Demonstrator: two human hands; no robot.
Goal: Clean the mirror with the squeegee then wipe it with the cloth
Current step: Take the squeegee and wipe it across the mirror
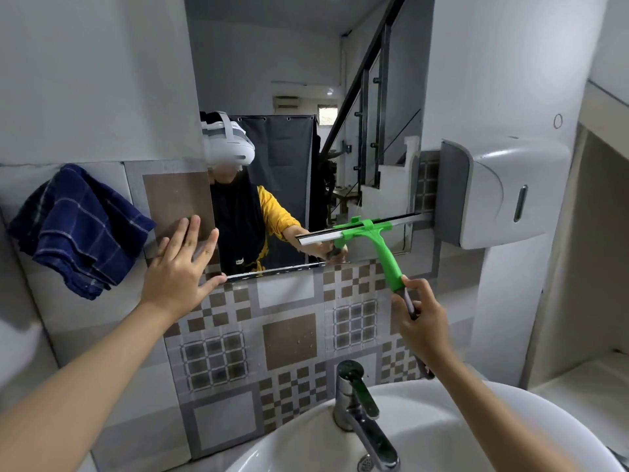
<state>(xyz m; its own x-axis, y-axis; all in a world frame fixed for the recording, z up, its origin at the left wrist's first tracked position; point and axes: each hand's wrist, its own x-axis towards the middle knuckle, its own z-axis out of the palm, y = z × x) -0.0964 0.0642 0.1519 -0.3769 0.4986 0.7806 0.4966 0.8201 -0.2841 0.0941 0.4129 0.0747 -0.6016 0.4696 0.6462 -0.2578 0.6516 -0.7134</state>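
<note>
A tall mirror (289, 63) hangs on the wall above the basin. My right hand (420, 321) grips the lower end of a green squeegee (383, 250). Its blade lies tilted across the mirror's lower right part, close to the bottom edge. My left hand (180, 267) rests flat on the tiled wall at the mirror's lower left corner, fingers spread, thumb at the bottom edge. A dark blue checked cloth (78, 229) hangs bunched on the wall to the left of that hand.
A white wall dispenser (503, 192) juts out right beside the mirror, at the blade's right tip. Below are a white basin (442, 437) and a chrome tap (360, 413). Patterned grey and brown tiles (289, 342) cover the wall under the mirror.
</note>
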